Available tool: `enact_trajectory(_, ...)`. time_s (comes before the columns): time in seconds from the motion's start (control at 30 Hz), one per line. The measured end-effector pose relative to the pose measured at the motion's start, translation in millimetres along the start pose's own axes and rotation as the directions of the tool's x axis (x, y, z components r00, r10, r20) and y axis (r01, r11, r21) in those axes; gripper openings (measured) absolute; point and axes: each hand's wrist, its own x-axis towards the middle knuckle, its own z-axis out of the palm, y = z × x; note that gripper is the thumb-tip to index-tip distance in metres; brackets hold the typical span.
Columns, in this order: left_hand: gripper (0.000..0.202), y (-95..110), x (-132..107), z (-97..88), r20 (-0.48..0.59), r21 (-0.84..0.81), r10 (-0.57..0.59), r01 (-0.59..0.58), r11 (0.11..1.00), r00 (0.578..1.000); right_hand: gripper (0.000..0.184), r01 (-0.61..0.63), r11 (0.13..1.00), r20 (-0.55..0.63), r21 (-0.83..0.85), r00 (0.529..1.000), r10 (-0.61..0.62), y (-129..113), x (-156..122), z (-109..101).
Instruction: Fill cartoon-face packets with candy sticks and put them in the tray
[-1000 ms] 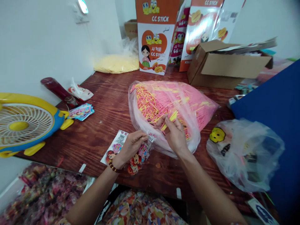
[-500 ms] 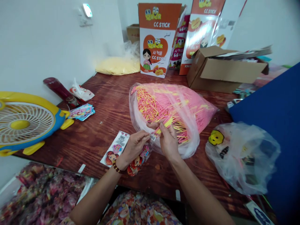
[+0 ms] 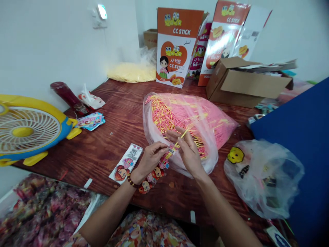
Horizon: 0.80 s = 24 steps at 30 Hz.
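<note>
My left hand (image 3: 151, 158), with a beaded bracelet at the wrist, pinches the top edge of a clear printed packet (image 3: 156, 173) with red-haired cartoon figures and a barcode. The packet hangs below the fingers, over the table. A few thin yellow sticks (image 3: 183, 134) slant from my right hand (image 3: 189, 152) down to the packet's mouth; thumb and fingers hold them loosely, the other fingers spread. Just behind both hands lies an open plastic bag (image 3: 214, 156) full of pink and yellow sticks (image 3: 164, 115). A flat stack of similar packets (image 3: 133, 152) rests left of my left hand.
A yellow and blue fan (image 3: 63, 127), a dark red bottle (image 3: 65, 94), tissues (image 3: 91, 99) and printed cards (image 3: 91, 120) stand at left. Printed cartons (image 3: 177, 48) and an open brown box (image 3: 252, 84) are behind. A clear plastic bag (image 3: 280, 171) lies at right beside a blue panel (image 3: 290, 120).
The thick pink and yellow bundle in my right hand no longer shows; only a few yellow sticks are visible there. My right fingers have spread, and the packet has swung slightly.
</note>
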Motion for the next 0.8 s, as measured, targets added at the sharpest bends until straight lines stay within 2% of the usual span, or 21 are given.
enact_trajectory(0.17,0.013,2,6,6.5,-0.043,-0.111,-0.017,0.012,0.994,0.999,0.028,0.033,0.961,0.016,-0.273,0.999,-0.029,-4,0,-3)
enact_trajectory(0.27,0.012,3,9,7.8,-0.060,-0.137,-0.013,0.005,0.991,0.998,0.029,0.035,0.957,0.019,-0.289,0.999,-0.031,-6,2,-7)
enact_trajectory(0.43,0.014,4,10,7.8,-0.046,-0.103,0.006,-0.011,0.995,0.999,0.020,0.138,0.929,-0.106,-0.344,0.977,-0.185,-12,12,-13)
enact_trajectory(0.5,0.016,4,10,8.0,-0.048,-0.099,-0.002,-0.003,0.995,0.999,0.016,0.100,0.944,-0.130,-0.315,0.981,-0.147,-13,15,-13)
enact_trajectory(0.57,0.017,3,9,8.5,-0.046,-0.105,-0.009,0.004,0.994,0.999,0.022,0.068,0.972,-0.157,-0.224,0.982,-0.105,-13,16,-10)
enact_trajectory(0.67,0.016,3,9,9.9,-0.046,-0.118,-0.011,0.006,0.993,0.999,0.031,0.121,0.984,-0.232,-0.134,0.961,-0.150,-12,15,-4)
enact_trajectory(0.8,0.016,1,8,11.2,-0.046,-0.114,-0.025,0.020,0.993,0.999,0.019,0.134,0.984,-0.265,-0.118,0.951,-0.162,-11,13,-2)
